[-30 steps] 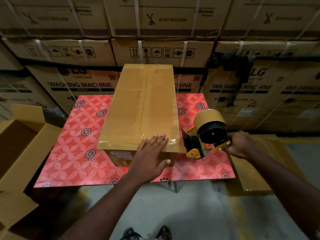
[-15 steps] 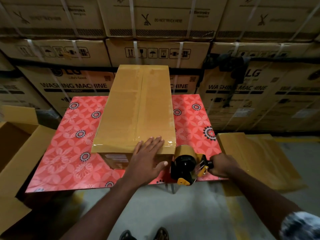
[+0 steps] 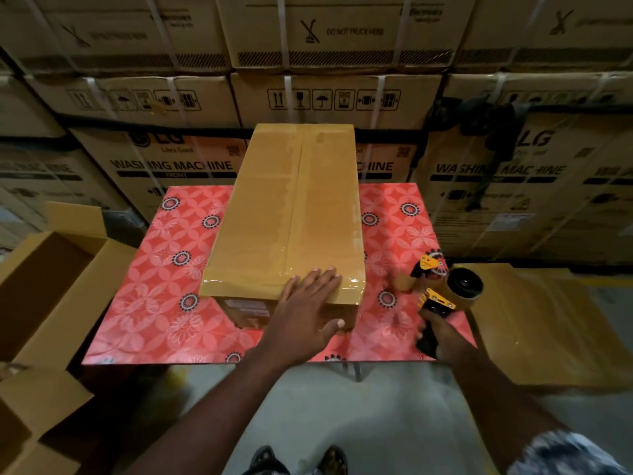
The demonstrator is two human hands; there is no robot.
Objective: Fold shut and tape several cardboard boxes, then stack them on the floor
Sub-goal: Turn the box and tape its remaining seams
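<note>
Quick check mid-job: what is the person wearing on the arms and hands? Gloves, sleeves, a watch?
No gloves: left hand and right hand are bare, no ring or watch visible. The left forearm is uncovered as far as the frame shows. The right forearm is uncovered up to a blurred sleeve, mottled light and dark.

- On my feed the tape dispenser (image 3: 442, 293) has come away from the cardboard box (image 3: 291, 214): a second ago it sat at the near right corner of the top, half a second ago low beside the near end face, and now it is off to the right
- I see the right hand (image 3: 442, 337), gripping the handle, has swung with it to the near right corner of the table (image 3: 144, 303)
- The tape roll (image 3: 464, 286) now sits over the table's right edge
</note>
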